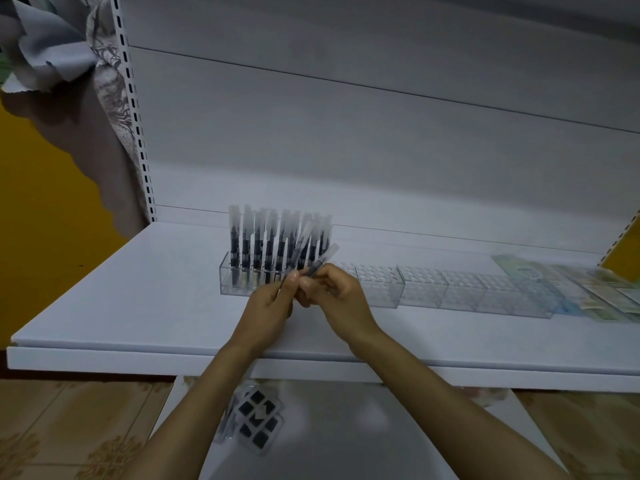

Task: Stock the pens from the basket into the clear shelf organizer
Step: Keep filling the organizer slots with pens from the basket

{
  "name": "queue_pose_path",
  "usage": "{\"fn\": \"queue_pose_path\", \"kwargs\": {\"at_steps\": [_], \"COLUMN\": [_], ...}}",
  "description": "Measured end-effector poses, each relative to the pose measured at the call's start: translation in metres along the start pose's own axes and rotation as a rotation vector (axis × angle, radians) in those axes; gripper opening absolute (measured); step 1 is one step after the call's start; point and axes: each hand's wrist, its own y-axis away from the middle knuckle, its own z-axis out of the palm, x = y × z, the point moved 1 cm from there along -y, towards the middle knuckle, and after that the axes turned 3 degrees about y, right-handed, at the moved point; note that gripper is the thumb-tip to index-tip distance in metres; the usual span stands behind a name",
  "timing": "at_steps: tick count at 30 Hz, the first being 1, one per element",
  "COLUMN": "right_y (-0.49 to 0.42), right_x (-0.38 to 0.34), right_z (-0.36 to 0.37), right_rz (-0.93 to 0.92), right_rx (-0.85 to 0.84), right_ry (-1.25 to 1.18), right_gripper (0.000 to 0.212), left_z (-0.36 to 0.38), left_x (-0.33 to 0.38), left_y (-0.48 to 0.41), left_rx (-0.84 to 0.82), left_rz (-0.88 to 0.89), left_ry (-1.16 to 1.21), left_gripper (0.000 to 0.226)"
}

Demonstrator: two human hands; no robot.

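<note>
Presently, a single pen (320, 262) with a clear cap is held tilted, its capped end pointing up and to the right, just in front of the clear shelf organizer (381, 289). The right hand (337, 294) grips the pen's dark barrel between thumb and fingers; the left hand (270, 303) is closed around what appears to be a further thin dark pen, its fingertips meeting those of the right hand, though the exact contents of that grasp cannot be told. The organizer is a long transparent unit of small cells lying across the white shelf (138, 306), running from centre towards the right. Its left section holds a group of stocked pens (277, 240) standing upright, dark barrels down and frosted caps up, one or two leaning slightly. The cells to the right of the hands show no pens. At the far right end of the shelf lie flat printed packets (595, 289), pale green and cream, touching or overlapping the organizer's end; their nature is unclear. Behind stands the white back panel with a slotted upright (136, 126) at the left, and patterned cloth (69, 46) hangs beyond it. Below the shelf edge, near the forearms, a clear package (254, 419) with dark square pieces lies on a lower grey surface.
</note>
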Motion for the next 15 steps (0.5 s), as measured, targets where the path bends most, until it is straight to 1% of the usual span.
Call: {"fn": "queue_pose_path", "kwargs": {"at_steps": [2,4,7,9,10,13,15], "right_y": [-0.002,-0.004,-0.002,-0.003,-0.006,-0.031,-0.05], "right_x": [-0.001,-0.002,-0.005,-0.007,-0.009,-0.016,-0.019], "right_z": [-0.005,-0.01,-0.015,-0.018,-0.022,-0.045,-0.061], "right_rz": [0.093,0.161,0.186,0.189,0.189,0.199,0.207], "right_rx": [0.073,0.124,0.103,0.097,0.123,0.3,0.382], "right_ry": [-0.096,-0.156,-0.186,-0.203,-0.207,-0.246,-0.166], "right_gripper": [0.008,0.012,0.014,0.014,0.013,0.018,0.021], "left_z": [-0.001,-0.001,-0.001,-0.001,-0.001,-0.001,0.0], "left_x": [-0.002,-0.002,-0.003,-0.004,-0.003,0.0,0.002], "left_y": [0.0,-0.001,-0.003,-0.002,-0.001,0.002,0.003], "left_rx": [-0.013,-0.027,-0.036,-0.035,-0.031,-0.01,0.007], "left_rz": [0.034,0.058,0.091,0.101,0.089,0.045,0.028], "left_ry": [-0.057,-0.1,-0.124,-0.115,-0.095,-0.051,-0.057], "left_gripper": [0.047,0.04,0.032,0.034,0.038,0.049,0.045]}}
